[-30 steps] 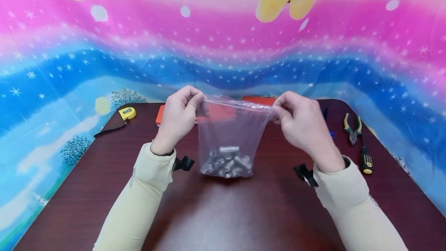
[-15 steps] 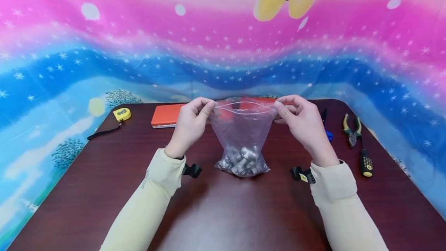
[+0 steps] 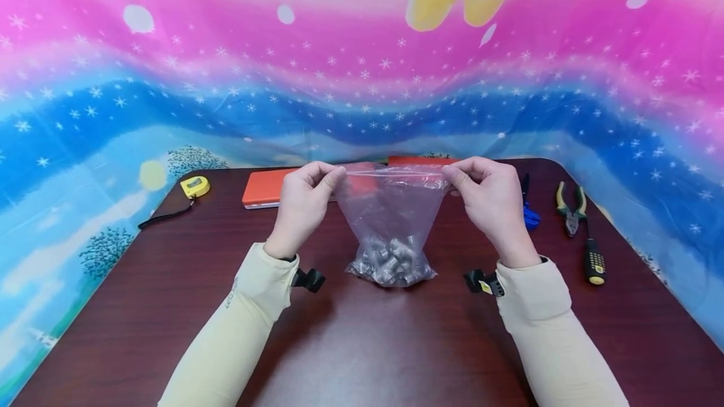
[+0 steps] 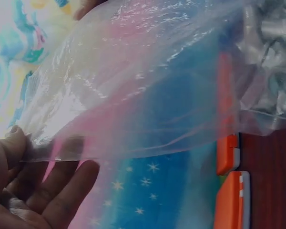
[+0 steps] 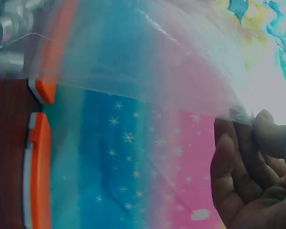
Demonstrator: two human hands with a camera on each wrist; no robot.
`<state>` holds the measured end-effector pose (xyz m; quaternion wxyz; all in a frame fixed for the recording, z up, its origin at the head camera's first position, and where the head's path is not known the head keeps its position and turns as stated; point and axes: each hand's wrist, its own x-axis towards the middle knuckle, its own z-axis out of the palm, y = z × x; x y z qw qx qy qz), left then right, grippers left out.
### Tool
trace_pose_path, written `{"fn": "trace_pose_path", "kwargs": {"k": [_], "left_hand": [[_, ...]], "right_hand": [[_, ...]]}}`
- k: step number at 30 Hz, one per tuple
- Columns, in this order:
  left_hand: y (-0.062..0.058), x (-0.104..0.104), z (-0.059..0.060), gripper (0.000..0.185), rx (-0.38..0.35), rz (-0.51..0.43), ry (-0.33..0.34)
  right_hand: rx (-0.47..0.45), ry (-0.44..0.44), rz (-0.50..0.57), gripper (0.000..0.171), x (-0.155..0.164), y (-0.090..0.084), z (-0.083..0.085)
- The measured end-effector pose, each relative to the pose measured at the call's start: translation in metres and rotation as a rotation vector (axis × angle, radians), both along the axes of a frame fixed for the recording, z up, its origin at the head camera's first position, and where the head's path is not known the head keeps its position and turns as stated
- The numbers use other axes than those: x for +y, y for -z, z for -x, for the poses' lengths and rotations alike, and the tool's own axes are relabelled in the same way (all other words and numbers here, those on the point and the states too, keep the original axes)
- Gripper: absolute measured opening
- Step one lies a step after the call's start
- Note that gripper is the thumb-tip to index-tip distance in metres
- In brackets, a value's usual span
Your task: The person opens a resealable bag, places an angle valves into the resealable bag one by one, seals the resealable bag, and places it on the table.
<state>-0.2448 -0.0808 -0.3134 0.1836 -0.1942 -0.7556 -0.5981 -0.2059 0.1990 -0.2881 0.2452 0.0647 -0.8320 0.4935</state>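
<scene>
A clear zip-top plastic bag (image 3: 390, 212) stands in the middle of the table, its mouth stretched sideways between both hands. Silvery metal pieces (image 3: 393, 259), short and cylindrical, are heaped in its bottom. My left hand (image 3: 305, 203) pinches the left top corner between thumb and fingers. At the opposite corner, my right hand (image 3: 489, 203) pinches the film the same way. Both wrist views look along the film, with the left thumb (image 4: 14, 143) and the right thumb (image 5: 271, 136) at the bag's edge. The zip strip runs nearly straight between the hands in the head view.
Behind the bag lie an orange case (image 3: 263, 188) and another orange case (image 3: 418, 161), partly covered. A yellow tape measure (image 3: 195, 187) sits at the far left. On the right are a blue-handled tool (image 3: 530, 217), pliers (image 3: 571, 209) and a screwdriver (image 3: 595, 262). A printed cloth (image 3: 362, 80) hangs behind.
Both hands and the bag shifted right, then slightly left. The mouth bowed apart half a second ago and is now drawn nearly straight. The bag's bottom has spread against the table.
</scene>
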Motion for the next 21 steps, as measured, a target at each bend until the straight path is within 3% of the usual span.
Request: {"fn": "trace_pose_path", "kwargs": {"k": [6,8,11,15,21], "left_hand": [[-0.014,0.0,-0.013,0.015,0.195,-0.056,0.008],[-0.018,0.0,-0.017,0.013,0.229,-0.075,0.012],[-0.016,-0.003,-0.015,0.011,0.19,-0.078,0.022],[-0.004,-0.006,-0.005,0.011,0.091,-0.026,0.044],[0.001,-0.008,0.002,0.015,0.098,0.009,0.083]], "right_hand": [[0.206,0.038,-0.062,0.017,-0.002,-0.013,-0.011],[0.243,0.034,-0.066,0.016,-0.003,-0.017,-0.014],[0.225,0.043,-0.097,0.015,-0.001,-0.017,-0.014],[0.141,0.046,-0.147,0.016,0.004,-0.009,-0.009],[0.094,0.033,-0.186,0.021,0.011,-0.006,-0.006]]}}
